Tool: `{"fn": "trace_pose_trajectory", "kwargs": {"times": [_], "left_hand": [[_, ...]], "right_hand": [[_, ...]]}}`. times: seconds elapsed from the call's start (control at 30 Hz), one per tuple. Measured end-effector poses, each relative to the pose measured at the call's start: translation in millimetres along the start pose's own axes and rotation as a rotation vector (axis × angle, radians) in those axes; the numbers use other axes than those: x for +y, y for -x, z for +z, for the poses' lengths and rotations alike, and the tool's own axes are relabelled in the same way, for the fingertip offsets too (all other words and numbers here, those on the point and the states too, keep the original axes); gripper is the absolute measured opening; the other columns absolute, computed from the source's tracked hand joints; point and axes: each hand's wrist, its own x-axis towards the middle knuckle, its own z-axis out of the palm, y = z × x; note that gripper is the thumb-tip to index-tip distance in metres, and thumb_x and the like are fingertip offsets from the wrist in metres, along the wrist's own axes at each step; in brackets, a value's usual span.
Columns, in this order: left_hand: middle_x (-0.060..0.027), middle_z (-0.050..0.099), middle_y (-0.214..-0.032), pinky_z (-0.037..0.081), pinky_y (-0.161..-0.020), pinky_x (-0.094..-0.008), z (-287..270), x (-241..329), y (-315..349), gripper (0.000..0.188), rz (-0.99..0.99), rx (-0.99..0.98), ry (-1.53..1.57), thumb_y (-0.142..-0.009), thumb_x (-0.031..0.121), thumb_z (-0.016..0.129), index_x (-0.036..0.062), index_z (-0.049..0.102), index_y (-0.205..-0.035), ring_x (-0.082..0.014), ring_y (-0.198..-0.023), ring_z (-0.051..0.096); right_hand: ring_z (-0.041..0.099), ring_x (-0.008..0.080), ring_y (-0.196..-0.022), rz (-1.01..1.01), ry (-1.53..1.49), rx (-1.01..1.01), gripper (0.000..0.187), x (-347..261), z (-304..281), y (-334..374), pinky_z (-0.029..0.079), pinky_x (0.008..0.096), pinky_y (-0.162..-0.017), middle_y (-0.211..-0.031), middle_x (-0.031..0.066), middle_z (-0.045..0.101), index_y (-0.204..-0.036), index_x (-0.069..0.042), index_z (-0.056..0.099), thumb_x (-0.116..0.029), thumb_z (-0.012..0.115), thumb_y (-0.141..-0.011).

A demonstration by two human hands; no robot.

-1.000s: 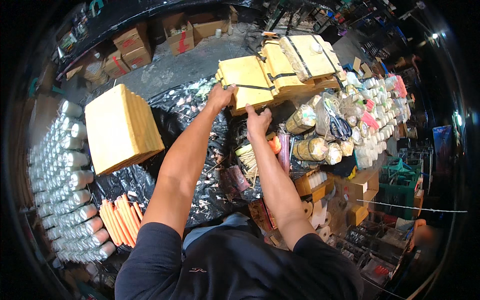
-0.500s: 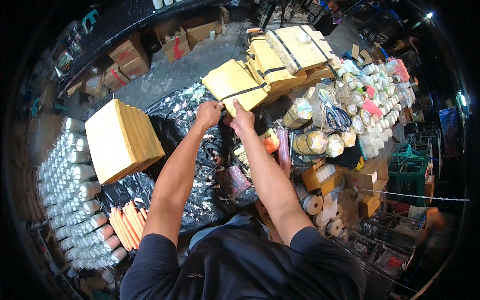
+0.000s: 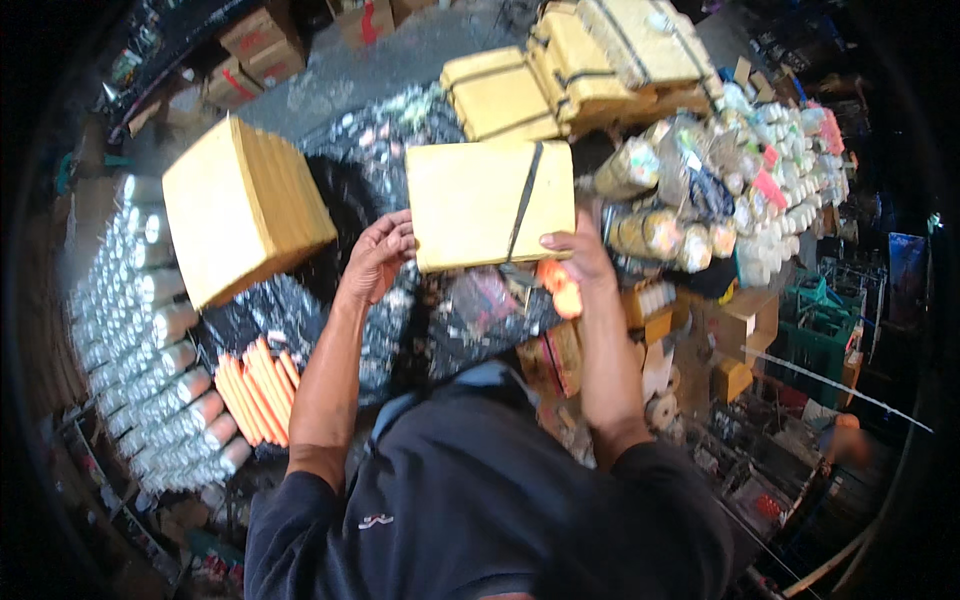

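Observation:
A yellow slab (image 3: 470, 205) with a black strap across it is held up in front of me, its broad face toward me. My right hand (image 3: 590, 255) grips its right edge, the thumb lying on the face near the lower corner and the other fingers hidden behind. Curled fingers of my left hand (image 3: 380, 255) meet its left edge. Just beyond lies another strapped yellow slab (image 3: 500, 95), beside a stack of thicker yellow slabs (image 3: 640, 45) bound with black straps. A tall block of yellow slabs (image 3: 215, 215) stands to my left.
Black plastic sheeting (image 3: 385, 335) with scraps covers the work area. Orange sticks (image 3: 258, 395) and rows of white wrapped cylinders (image 3: 150, 330) lie at left. Wrapped bundles (image 3: 650, 232), dark-handled scissors (image 3: 710, 195) and white cylinders (image 3: 780, 190) crowd the right. Cardboard boxes (image 3: 262, 45) stand at the back.
Both hands were together at the near edge of the strapped slabs. Now they are apart, with one slab lifted away from the others toward me. The view has shifted slightly.

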Motion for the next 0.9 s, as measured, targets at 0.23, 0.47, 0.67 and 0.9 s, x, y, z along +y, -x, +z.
{"fn": "trace_pose_trajectory", "kwargs": {"times": [0.23,0.47,0.67,0.9], "left_hand": [[-0.0164,0.067,-0.126,0.059,-0.104,-0.0429,58,-22,111,0.061,0.066,0.411,0.263,-0.083,-0.001,0.073,-0.0049,0.051,-0.14,-0.0294,-0.115,0.07],[-0.017,0.063,-0.132,0.054,-0.11,-0.0461,31,-44,161,0.058,0.109,0.591,0.326,-0.088,-0.003,0.066,-0.0042,0.047,-0.143,-0.0315,-0.124,0.065],[-0.0184,0.063,-0.132,0.053,-0.11,-0.048,17,-52,201,0.054,0.11,0.631,0.374,-0.09,-0.002,0.066,-0.0051,0.049,-0.141,-0.0334,-0.124,0.065],[-0.0193,0.065,-0.129,0.053,-0.11,-0.0487,6,-36,218,0.05,-0.001,0.605,0.337,-0.09,-0.002,0.068,-0.0089,0.052,-0.137,-0.0345,-0.122,0.065]], "right_hand": [[0.07,0.0224,-0.106,0.273,-0.048,0.083,0.064,10,92,23,0.058,0.042,-0.093,-0.121,0.0128,0.069,-0.142,0.002,0.049,-0.016,0.082,-0.09],[0.07,0.0333,-0.074,0.007,0.745,0.363,0.038,143,175,92,0.055,0.0466,-0.066,-0.082,0.0163,0.069,-0.108,0.001,0.06,-0.035,0.069,-0.103],[0.065,0.051,-0.071,-0.385,1.115,0.403,0.021,163,185,97,0.05,0.0586,-0.065,-0.078,0.0275,0.067,-0.099,0.0,0.059,-0.018,0.056,-0.106],[0.066,0.052,-0.077,-0.424,1.147,0.471,0.023,146,169,79,0.049,0.0587,-0.069,-0.08,0.0303,0.067,-0.099,0.001,0.062,-0.021,0.056,-0.106]]}}
